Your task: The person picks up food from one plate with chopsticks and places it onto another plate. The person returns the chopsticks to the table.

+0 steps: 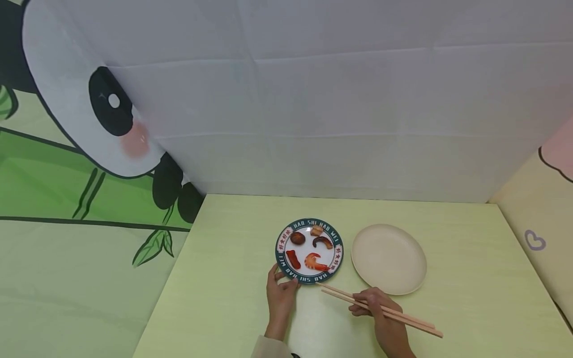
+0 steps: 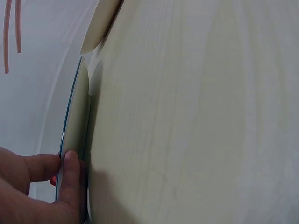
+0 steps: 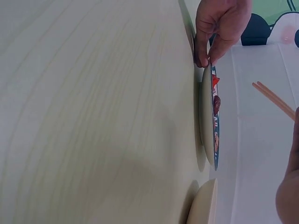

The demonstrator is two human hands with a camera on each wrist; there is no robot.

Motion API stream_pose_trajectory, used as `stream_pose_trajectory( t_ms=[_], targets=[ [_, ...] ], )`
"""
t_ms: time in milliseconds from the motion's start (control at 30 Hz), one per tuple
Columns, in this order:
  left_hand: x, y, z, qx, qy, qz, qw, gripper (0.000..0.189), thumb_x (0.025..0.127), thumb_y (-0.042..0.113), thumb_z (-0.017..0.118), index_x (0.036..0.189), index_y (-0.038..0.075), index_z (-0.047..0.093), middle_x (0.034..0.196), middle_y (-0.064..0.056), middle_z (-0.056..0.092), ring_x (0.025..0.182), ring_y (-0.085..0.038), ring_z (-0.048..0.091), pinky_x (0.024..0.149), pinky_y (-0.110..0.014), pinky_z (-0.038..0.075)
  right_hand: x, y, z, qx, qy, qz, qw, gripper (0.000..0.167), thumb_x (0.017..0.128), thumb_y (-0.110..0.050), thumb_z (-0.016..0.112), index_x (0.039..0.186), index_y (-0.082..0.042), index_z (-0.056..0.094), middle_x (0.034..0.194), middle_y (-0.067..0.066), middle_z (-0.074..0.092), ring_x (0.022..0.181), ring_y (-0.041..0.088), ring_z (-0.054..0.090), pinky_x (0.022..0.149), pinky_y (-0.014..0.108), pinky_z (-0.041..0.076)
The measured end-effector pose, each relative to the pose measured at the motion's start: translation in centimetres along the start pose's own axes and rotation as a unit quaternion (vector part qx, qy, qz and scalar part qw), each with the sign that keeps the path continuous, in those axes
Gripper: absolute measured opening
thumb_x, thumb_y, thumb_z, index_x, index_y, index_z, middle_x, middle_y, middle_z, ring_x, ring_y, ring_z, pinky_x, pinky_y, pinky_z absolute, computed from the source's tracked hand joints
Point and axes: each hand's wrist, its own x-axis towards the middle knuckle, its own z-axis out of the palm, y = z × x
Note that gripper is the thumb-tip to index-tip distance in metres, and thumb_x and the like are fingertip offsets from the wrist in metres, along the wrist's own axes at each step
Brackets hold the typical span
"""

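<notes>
The printed plate [image 1: 309, 251] with a dark green lettered rim sits on the pale green bench [image 1: 224, 278], carrying a shrimp [image 1: 315, 261], a mushroom [image 1: 297, 238] and other small food pieces. The left hand [image 1: 280, 293] pinches the plate's near rim between thumb and fingers [image 2: 70, 175]. Just right of the plate lies an empty cream plate [image 1: 388, 258]. Near the printed plate's front right, the right hand [image 1: 380, 313] grips a pair of chopsticks [image 1: 380, 308], tips just short of the rim
</notes>
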Motion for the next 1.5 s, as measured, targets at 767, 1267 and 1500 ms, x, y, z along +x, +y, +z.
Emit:
stream_pose_trajectory(
  t_ms=[767,1267,1500],
  targets=[
    [0.08,-0.53,-0.04,-0.01,0.0,0.006,0.9999,0.072,0.089,-0.01,0.071,0.154,-0.004,0.041,0.118,-0.022,0.058,0.083,-0.021,0.07,0.07,-0.028,0.069,0.07,0.21,0.23,-0.009,0.048,-0.027,0.9985,0.02,0.098,0.021,0.054,0.096,0.007,0.068,0.084,0.008,0.065,0.069,0.01,0.073,0.053,0.023,0.065],
    [0.09,-0.39,0.02,-0.011,-0.002,0.005,0.9999,0.072,0.09,-0.009,0.071,0.155,-0.003,0.041,0.119,-0.022,0.057,0.084,-0.02,0.07,0.071,-0.026,0.069,0.05,0.22,0.51,-0.014,0.021,-0.007,0.9997,0.017,0.1,0.017,0.054,0.1,0.008,0.068,0.086,0.013,0.068,0.073,0.01,0.075,0.06,0.027,0.069],
    [0.2,-0.34,0.01,-0.004,-0.002,0.009,0.9999,0.073,0.089,-0.009,0.072,0.155,-0.003,0.041,0.119,-0.022,0.059,0.084,-0.021,0.07,0.069,-0.023,0.066,0.18,0.74,0.21,-0.001,0.015,-0.033,0.9994,0.024,0.102,0.019,0.049,0.105,0.009,0.071,0.089,0.017,0.067,0.074,0.011,0.075,0.061,0.026,0.069]
  ],
)
